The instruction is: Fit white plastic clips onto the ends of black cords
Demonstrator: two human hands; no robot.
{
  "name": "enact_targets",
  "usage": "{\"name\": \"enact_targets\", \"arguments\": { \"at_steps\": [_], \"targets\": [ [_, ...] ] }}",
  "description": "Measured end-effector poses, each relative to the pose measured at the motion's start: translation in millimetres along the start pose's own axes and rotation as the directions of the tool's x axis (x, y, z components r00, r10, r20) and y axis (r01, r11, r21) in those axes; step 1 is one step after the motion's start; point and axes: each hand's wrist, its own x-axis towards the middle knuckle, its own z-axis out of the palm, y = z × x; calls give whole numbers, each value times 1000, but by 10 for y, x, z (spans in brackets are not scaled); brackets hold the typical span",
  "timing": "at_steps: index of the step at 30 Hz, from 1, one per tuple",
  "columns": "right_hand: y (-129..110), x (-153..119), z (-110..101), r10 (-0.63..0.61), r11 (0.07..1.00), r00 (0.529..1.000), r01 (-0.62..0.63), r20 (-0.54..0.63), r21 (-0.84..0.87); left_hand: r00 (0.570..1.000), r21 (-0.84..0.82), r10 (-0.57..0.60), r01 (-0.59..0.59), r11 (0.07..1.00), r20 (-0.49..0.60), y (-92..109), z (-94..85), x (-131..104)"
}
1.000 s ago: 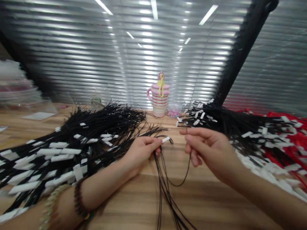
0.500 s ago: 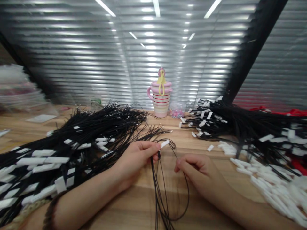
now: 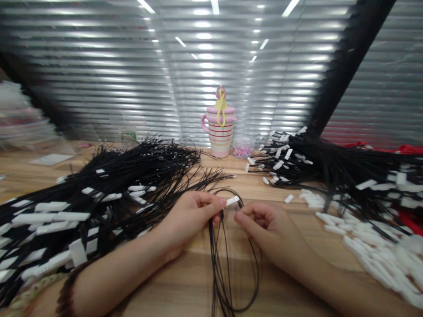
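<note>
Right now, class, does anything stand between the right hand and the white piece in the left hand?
Nothing bulky does. Only black cord curves past the end of the white piece, near the right hand; whether it crosses the gap is unclear.

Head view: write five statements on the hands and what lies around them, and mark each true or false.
1. The left hand pinches a white piece. True.
2. Neither arm wears anything. False: bracelets show on the left one.
3. A striped mug stands upright beyond the hands. True.
4. Nothing red shows at the right. False: red material lies there.
5. Black cords run down from below the left hand. True.
</note>
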Motion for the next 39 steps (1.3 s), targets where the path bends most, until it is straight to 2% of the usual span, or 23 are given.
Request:
{"name": "enact_targets", "arguments": {
  "at_steps": [16,19,25,39],
  "targets": [
    [-43,-22,-19,57,997,998,-59,-26,-41,1000,-8,6,-6,1000,4,28,-2,-31],
    [-14,-11,-29,49,999,997,-49,-55,0,1000,-31,-8,9,999,6,26,-6,-25],
    [4,-10,-30,133,985,988,-124,-76,116,1000,-68,0,2,998,30,26,-12,-21],
    [-20,-23,-20,115,990,990,-107,-85,92,1000,3,15,-15,1000,27,12,-14,-29]
  ]
}}
